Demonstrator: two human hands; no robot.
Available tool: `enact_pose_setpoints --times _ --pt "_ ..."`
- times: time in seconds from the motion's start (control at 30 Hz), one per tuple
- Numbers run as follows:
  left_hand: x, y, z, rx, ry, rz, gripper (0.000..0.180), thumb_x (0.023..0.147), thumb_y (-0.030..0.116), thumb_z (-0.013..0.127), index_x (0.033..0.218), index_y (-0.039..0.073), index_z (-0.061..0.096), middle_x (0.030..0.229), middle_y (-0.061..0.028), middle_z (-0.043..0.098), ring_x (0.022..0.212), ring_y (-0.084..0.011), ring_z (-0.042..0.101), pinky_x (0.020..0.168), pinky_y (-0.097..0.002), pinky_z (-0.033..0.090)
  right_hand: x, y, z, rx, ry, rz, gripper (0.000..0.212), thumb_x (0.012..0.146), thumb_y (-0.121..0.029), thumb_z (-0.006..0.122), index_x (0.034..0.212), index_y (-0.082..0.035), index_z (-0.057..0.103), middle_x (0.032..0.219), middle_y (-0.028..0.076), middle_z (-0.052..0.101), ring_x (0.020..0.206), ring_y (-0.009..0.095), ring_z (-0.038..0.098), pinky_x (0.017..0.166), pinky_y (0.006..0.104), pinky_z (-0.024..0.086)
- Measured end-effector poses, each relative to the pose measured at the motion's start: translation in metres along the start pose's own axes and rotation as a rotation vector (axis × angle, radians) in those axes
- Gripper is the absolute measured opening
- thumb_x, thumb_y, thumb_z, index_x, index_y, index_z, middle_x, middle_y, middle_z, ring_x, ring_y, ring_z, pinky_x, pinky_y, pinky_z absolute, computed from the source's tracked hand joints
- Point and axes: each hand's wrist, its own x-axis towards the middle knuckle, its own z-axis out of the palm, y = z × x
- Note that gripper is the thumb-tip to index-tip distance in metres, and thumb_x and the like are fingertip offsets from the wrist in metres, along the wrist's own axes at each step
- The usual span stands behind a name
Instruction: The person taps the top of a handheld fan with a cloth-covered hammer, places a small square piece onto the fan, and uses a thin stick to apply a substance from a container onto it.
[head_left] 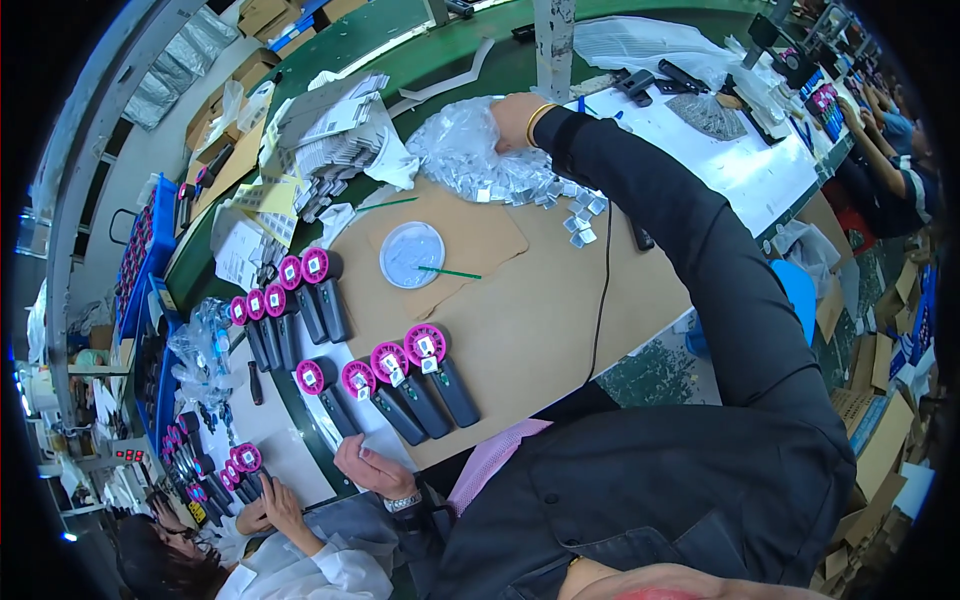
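Note:
My right arm stretches to the far side of the table, and my right hand (516, 122) is at a clear plastic bag (455, 140) of small silver square pieces (505, 187). Its fingertips are hidden by the plastic. My left hand (374, 468) rests at the table's near left edge, fingers loosely bent and apart, with nothing seen in it. Just beyond it lie several dark-handled handheld fans with pink round heads, among them a fan (440, 372) with silver pieces on its head. More fans (318, 285) lie in a row farther left.
A white round dish (412, 255) with a green stick (450, 272) across its rim sits on brown cardboard (540, 300). Stacked white sheets (325, 125) stand at the far left. A black cable (603, 310) crosses the table. At lower left, a co-worker's hands (280, 508) touch another fan.

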Motion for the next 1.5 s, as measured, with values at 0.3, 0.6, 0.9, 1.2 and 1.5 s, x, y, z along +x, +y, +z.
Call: enact_pose_setpoints --times 0.3,0.6,0.9,1.2,1.5 --pt "0.000 0.002 0.006 0.007 0.007 -0.019 0.030 0.112 0.017 0.045 0.109 -0.003 0.067 0.106 -0.0193 0.066 0.101 -0.0378 0.062 0.093 -0.0489 0.048 0.017 0.005 -0.001 0.076 0.044 0.015 0.061 0.080 -0.051 0.086 0.121 -0.005 0.080 0.127 0.023 0.077 0.114 0.043 0.075 0.100 0.0495 0.060" --pt "0.002 0.005 -0.004 -0.004 0.003 -0.031 0.029 0.112 0.015 0.045 0.106 -0.003 0.066 0.103 -0.0183 0.066 0.098 -0.0367 0.062 0.089 -0.0482 0.047 0.024 0.021 0.018 0.186 -0.030 -0.006 0.058 0.073 -0.039 0.091 0.117 -0.003 0.079 0.117 0.026 0.078 0.112 0.043 0.075 0.097 0.0472 0.060" --pt "-0.003 0.010 -0.003 -0.032 0.018 -0.055 0.029 0.112 0.015 0.045 0.104 -0.003 0.066 0.100 -0.0180 0.066 0.095 -0.0369 0.061 0.088 -0.0480 0.047 -0.021 0.033 0.003 0.332 0.185 0.029 0.043 0.074 -0.029 0.092 0.108 -0.004 0.084 0.103 0.023 0.081 0.090 0.037 0.079 0.086 0.0426 0.063" --pt "-0.003 0.007 -0.003 -0.031 0.021 -0.053 0.031 0.113 0.016 0.045 0.104 -0.004 0.066 0.099 -0.0180 0.066 0.095 -0.0370 0.061 0.087 -0.0479 0.047 -0.047 0.044 0.004 0.962 0.467 0.384 0.034 0.086 -0.015 0.091 0.113 0.003 0.083 0.092 0.014 0.082 0.094 0.020 0.081 0.084 0.0354 0.068" --pt "-0.005 0.013 -0.001 0.000 0.079 -0.070 0.033 0.116 0.018 0.045 0.103 -0.004 0.066 0.097 -0.0159 0.064 0.094 -0.0341 0.062 0.089 -0.0451 0.049 -0.153 0.011 -0.038 1.189 0.212 0.230 0.037 0.095 -0.012 0.086 0.128 0.003 0.078 0.112 0.016 0.080 0.095 0.019 0.080 0.078 0.0351 0.068"
